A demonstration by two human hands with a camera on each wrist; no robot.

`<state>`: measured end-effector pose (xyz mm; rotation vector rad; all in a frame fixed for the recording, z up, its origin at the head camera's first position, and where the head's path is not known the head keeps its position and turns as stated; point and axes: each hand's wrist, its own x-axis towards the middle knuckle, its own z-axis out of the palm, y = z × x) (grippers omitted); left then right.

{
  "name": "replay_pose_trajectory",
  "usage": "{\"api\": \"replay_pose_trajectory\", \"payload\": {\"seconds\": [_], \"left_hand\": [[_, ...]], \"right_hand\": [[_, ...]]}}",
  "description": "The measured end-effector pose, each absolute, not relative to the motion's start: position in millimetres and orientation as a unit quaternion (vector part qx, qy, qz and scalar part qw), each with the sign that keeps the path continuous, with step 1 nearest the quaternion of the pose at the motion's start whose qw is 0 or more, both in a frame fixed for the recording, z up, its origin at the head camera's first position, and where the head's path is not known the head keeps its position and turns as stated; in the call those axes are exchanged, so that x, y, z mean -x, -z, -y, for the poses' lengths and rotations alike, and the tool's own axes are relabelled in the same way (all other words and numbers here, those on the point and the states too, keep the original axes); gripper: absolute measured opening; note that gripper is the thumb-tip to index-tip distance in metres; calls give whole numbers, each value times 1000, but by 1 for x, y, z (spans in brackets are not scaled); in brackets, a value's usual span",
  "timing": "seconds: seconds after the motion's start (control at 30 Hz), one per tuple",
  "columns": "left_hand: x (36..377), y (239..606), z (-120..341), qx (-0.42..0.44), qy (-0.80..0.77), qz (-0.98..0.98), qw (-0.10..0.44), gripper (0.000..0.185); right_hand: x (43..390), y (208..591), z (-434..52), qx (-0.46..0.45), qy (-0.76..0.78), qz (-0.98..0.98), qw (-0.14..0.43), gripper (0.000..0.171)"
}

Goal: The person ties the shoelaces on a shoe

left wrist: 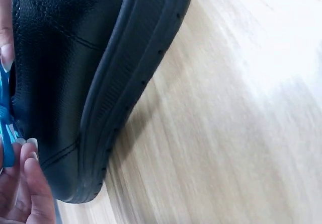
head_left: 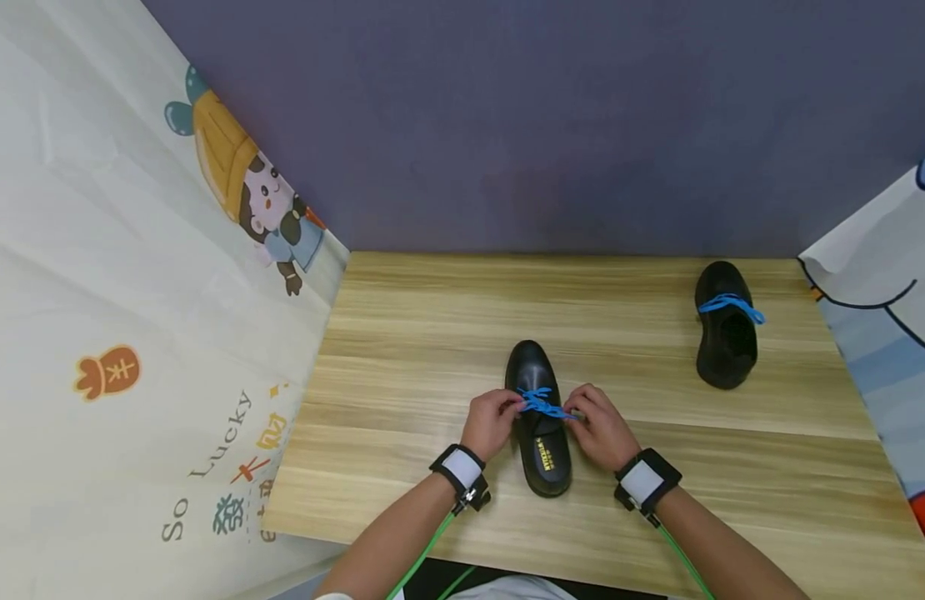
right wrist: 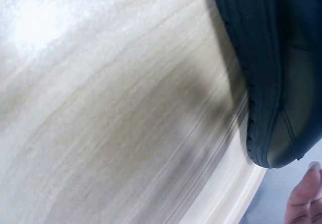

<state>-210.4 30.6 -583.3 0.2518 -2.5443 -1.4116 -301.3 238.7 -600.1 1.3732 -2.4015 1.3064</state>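
A black leather shoe (head_left: 531, 364) with blue laces (head_left: 539, 402) stands on the wooden table between my hands, its toe pointing away from me. My left hand (head_left: 492, 422) is at the shoe's left side and pinches one part of the lace between thumb and fingers. On the other side, my right hand (head_left: 599, 427) pinches the lace's right part. The left wrist view shows fingertips around a blue lace loop (left wrist: 7, 128) beside the shoe's dark upper (left wrist: 55, 83). In the right wrist view only some fingers (right wrist: 304, 196) show, near the shoe (right wrist: 266, 83); the lace is out of sight there.
A second black shoe (head_left: 725, 367), its blue laces tied in a bow, stands at the back right of the wooden table (head_left: 417, 333). Behind rises a dark blue-grey panel (head_left: 545, 125). A printed white cloth (head_left: 132, 250) hangs at the left. Green cables (head_left: 425, 554) run from both wristbands.
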Motion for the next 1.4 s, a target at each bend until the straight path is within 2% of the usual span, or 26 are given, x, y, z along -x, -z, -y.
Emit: {"api": "replay_pose_trajectory", "payload": {"seconds": [0.4, 0.73, 0.93, 1.4], "left_hand": [[205, 590, -28, -102, 506, 847, 129, 5], [205, 587, -31, -142, 573, 800, 108, 6], [205, 589, -32, -148, 594, 782, 118, 6], [206, 578, -41, -247, 677, 684, 114, 7]], "right_hand": [[302, 604, -240, -443, -457, 770, 33, 16], [300, 602, -240, -421, -457, 783, 21, 21], [300, 602, -242, -416, -453, 788, 24, 22], [303, 606, -247, -391, -484, 783, 19, 18]]}}
